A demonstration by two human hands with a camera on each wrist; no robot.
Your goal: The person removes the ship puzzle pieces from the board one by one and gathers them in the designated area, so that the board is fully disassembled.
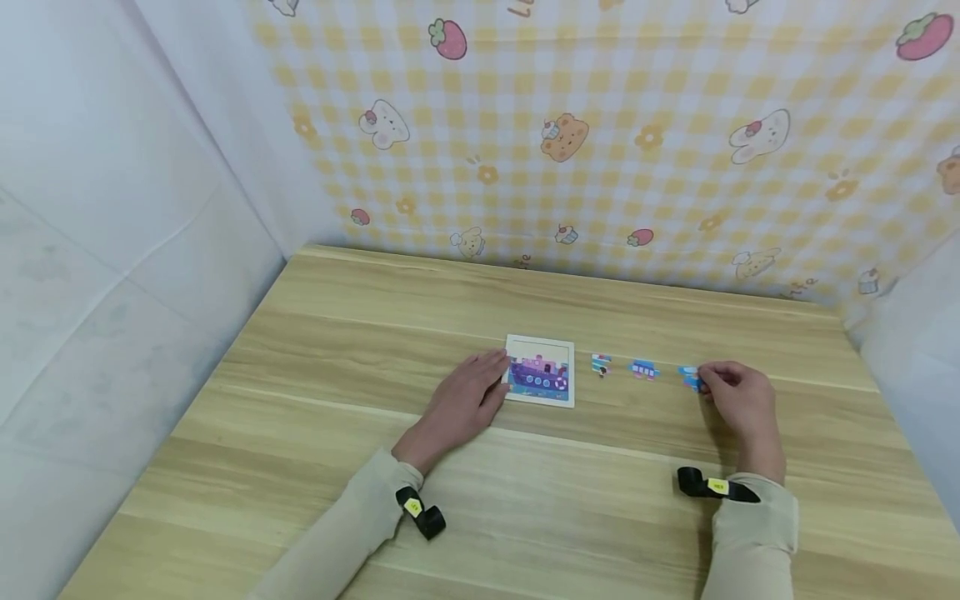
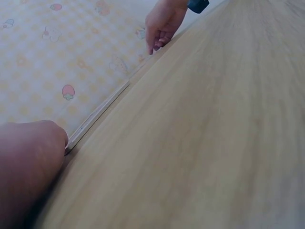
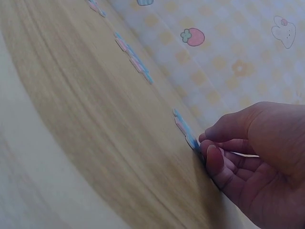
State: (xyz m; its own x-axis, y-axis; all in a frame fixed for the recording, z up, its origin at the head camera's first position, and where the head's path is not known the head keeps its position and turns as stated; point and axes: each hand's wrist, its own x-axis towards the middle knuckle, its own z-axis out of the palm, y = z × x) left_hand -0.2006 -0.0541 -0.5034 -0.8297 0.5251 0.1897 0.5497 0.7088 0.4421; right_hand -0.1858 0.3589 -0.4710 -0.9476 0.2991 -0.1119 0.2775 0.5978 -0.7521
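Observation:
A white-framed jigsaw puzzle [image 1: 540,393] with a purple ship picture lies on the table; its upper strip shows bare backing. My left hand [image 1: 467,400] rests along its left edge, fingers extended. In the left wrist view that hand [image 2: 33,157] is at the thin side of the puzzle board [image 2: 97,114]. To the right, my right hand [image 1: 742,398] pinches the right end of a blue puzzle piece [image 1: 688,377] between thumb and fingers. The right wrist view has this piece [image 3: 186,130] low against the wood, the right hand's [image 3: 257,157] fingertips at its near end.
Between the board and the right hand lie two loose pieces, a striped blue-and-white one [image 1: 601,364] and a blue one with windows [image 1: 643,369]. A patterned cloth [image 1: 570,192] hangs behind the wooden table [image 1: 525,500]. White sheeting [image 1: 135,250] stands at the left.

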